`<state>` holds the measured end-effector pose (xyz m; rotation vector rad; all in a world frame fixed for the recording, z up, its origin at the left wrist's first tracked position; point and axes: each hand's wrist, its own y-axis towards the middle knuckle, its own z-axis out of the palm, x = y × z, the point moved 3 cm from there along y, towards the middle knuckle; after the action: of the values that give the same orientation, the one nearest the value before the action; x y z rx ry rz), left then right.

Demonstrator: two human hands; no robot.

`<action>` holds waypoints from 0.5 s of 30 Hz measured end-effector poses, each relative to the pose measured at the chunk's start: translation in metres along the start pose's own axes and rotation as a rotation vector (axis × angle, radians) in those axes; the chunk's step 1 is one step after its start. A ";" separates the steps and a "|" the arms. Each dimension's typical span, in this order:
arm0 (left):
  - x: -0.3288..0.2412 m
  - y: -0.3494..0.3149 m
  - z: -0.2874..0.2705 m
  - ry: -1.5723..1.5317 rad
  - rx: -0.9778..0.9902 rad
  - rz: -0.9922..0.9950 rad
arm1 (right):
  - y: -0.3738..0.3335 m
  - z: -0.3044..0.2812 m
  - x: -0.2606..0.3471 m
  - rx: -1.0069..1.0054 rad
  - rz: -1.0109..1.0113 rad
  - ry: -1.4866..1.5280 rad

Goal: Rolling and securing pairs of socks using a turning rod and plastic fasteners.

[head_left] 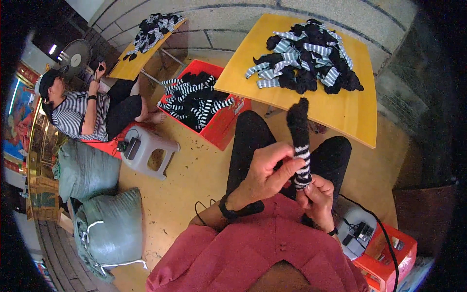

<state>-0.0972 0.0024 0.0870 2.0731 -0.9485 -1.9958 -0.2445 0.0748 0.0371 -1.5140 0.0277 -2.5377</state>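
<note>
In front of my lap I hold a black sock with white stripes [302, 168], its plain black end pointing up and away toward the yellow table [348, 114]. My left hand [270, 173] is closed on the striped part from the left side, thumb and fingers against the knit. At the lower end of the sock, my right hand [318, 197] pinches the opening between thumb and fingers. Beyond them a heap of black and grey-striped socks [306, 58] lies on the table.
Left of the table stands a red crate [226, 131] filled with striped socks [197, 100]. A person [82, 107] sits farther left by another sock-covered table [127, 68]. Nearby are a grey stool [151, 151] and stuffed green sacks [112, 226]. A black cable [384, 228] runs at my right.
</note>
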 end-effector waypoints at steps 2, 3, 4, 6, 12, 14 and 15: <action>0.003 0.001 -0.001 -0.068 -0.014 -0.080 | 0.001 -0.002 -0.005 -0.015 -0.044 -0.017; 0.002 0.005 -0.003 -0.215 -0.082 -0.071 | 0.000 -0.004 -0.006 -0.035 -0.054 -0.046; 0.000 0.010 -0.005 -0.360 -0.153 -0.062 | -0.001 -0.005 -0.007 -0.054 -0.063 -0.075; -0.007 0.020 -0.008 -0.506 -0.224 -0.053 | -0.002 -0.007 -0.009 -0.066 -0.089 -0.099; -0.007 0.032 -0.019 -0.502 -0.283 -0.086 | -0.005 -0.011 -0.011 -0.118 -0.193 -0.271; -0.006 0.034 -0.023 -0.524 -0.261 -0.123 | -0.006 -0.011 -0.010 -0.155 -0.226 -0.292; -0.005 0.035 -0.025 -0.542 -0.239 -0.157 | -0.006 -0.012 -0.006 -0.179 -0.280 -0.382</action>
<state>-0.0859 -0.0312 0.1110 1.5516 -0.5737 -2.6724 -0.2534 0.0808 0.0266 -2.1899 -0.0117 -2.4487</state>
